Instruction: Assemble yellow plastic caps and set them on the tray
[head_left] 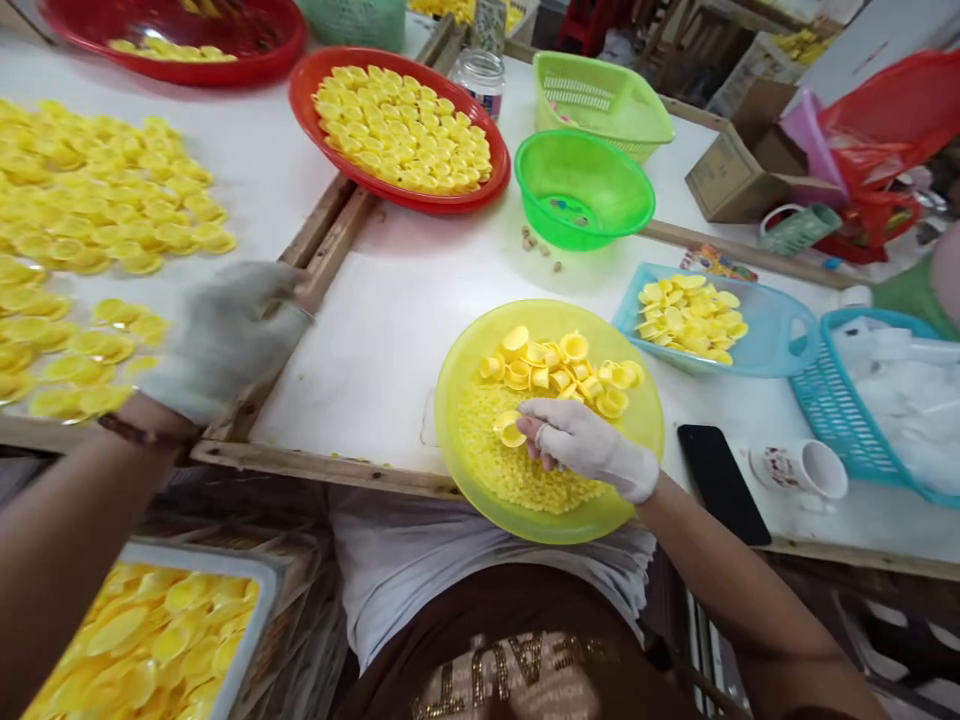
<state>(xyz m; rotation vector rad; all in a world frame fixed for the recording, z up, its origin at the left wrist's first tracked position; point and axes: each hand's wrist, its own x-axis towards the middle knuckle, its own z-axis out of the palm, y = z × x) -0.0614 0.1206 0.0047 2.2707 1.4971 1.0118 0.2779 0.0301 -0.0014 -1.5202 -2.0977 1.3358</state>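
Note:
My right hand [574, 440], in a white glove with bare fingertips, pinches a small yellow plastic cup [509, 429]. It is over a wide yellow bowl [457, 350] at the table's front edge. In that bowl lie small yellow pellets [544, 482] and, toward the back, a pile of similar yellow cups [555, 368]. My left hand [229, 335], also gloved, is smeared by motion above the wooden strip at the left. Beside it, rows of round yellow pieces [97, 200] cover the white tabletop. Whether its fingers hold anything is unclear.
A red tray [300, 90] full of yellow pieces stands behind, next to a green bowl [532, 180]. To the right are a blue scoop-shaped basket [776, 325], a black phone [721, 485], a mug [799, 467] and a blue basket [840, 420]. A bin [259, 600] of yellow pieces sits below left.

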